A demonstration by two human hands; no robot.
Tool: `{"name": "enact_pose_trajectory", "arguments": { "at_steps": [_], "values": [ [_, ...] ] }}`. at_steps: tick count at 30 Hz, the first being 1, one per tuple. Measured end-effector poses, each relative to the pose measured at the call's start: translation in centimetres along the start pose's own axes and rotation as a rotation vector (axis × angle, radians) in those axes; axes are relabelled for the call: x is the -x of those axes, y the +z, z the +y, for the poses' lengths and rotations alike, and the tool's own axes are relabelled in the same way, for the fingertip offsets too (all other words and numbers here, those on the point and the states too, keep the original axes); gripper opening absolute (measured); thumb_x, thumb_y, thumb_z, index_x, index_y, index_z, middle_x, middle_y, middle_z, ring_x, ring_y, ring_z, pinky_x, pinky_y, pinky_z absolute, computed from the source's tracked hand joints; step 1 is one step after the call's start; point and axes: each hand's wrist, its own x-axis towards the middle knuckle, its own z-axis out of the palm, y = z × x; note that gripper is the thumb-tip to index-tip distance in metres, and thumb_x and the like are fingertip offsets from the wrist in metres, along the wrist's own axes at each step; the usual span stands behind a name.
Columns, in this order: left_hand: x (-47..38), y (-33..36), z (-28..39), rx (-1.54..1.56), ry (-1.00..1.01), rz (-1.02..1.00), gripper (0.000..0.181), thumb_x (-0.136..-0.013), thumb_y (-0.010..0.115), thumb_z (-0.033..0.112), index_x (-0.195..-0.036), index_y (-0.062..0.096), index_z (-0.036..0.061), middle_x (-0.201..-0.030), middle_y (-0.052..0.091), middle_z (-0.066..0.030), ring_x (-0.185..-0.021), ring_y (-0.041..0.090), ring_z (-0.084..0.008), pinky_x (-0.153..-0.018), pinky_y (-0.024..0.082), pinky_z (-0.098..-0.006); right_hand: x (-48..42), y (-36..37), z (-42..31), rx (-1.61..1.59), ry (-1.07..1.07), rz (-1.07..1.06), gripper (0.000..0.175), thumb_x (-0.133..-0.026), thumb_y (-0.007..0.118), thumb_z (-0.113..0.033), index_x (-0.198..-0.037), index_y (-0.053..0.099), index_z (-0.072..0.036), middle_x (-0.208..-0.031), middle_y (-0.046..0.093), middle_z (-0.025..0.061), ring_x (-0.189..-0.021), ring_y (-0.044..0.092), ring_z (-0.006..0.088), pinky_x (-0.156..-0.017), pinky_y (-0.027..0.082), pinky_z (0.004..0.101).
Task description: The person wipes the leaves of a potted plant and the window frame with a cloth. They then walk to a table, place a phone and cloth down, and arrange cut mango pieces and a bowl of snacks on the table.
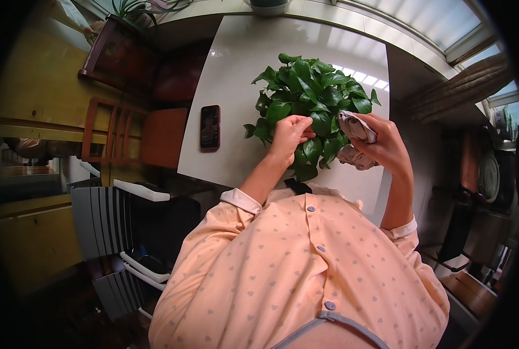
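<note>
A bushy green pothos plant point(307, 91) with glossy heart-shaped leaves stands on the white tabletop point(237, 56); its pot is hidden under the foliage. My left hand point(287, 137) reaches in at the plant's near side, thumb and forefinger pinched at the edge of a broad leaf point(321, 124). In my right hand point(384, 139) is a crumpled greyish cloth point(356, 126), held just right of that leaf. Part of the cloth hangs below the palm, close to the lower leaves.
A smartphone point(210, 128) with a lit screen lies left of the plant. Beyond the table's left edge are an orange-brown wooden chair point(163, 137) and a dark red chair point(183, 72). A flowerpot point(268, 6) stands on the sill behind. A curtain point(464, 89) hangs at right.
</note>
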Motion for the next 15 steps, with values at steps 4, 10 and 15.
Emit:
{"name": "enact_pose_trajectory", "arguments": {
  "at_steps": [4, 10, 15],
  "values": [
    [-0.4, 0.3, 0.5, -0.047, -0.108, -0.093, 0.015, -0.086, 0.061, 0.025, -0.086, 0.062, 0.0101, -0.083, 0.065, -0.0029, -0.075, 0.065, -0.0138, -0.066, 0.043, -0.0217, -2.1, 1.5, 1.4, -0.002, 0.047, -0.008, 0.045, -0.063, 0.069, -0.006, -0.107, 0.062, -0.004, -0.089, 0.064, 0.0141, -0.076, 0.061, 0.0295, -0.069, 0.048, 0.0335],
    [-0.3, 2.1, 0.5, 0.133, 0.014, -0.15, 0.012, -0.088, 0.056, 0.016, -0.088, 0.064, 0.0062, -0.084, 0.064, 0.0002, -0.08, 0.061, -0.0072, -0.07, 0.041, -0.0188, -3.7, 3.5, 2.1, 0.061, 0.107, -0.093, 0.044, -0.063, 0.07, -0.012, -0.106, 0.064, -0.007, -0.09, 0.064, 0.0145, -0.082, 0.061, 0.0317, -0.072, 0.048, 0.0364],
    [-1.5, 1.5, -1.8, 0.041, 0.148, -0.109, 0.017, -0.09, 0.05, 0.008, -0.085, 0.065, 0.0018, -0.085, 0.064, 0.001, -0.079, 0.055, -0.0041, -0.074, 0.043, -0.0209, -3.3, 4.6, 2.6, 0.124, 0.103, -0.087, 0.045, -0.062, 0.07, -0.013, -0.107, 0.064, -0.009, -0.088, 0.063, 0.0149, -0.08, 0.06, 0.0326, -0.072, 0.048, 0.0379]
  ]
}}
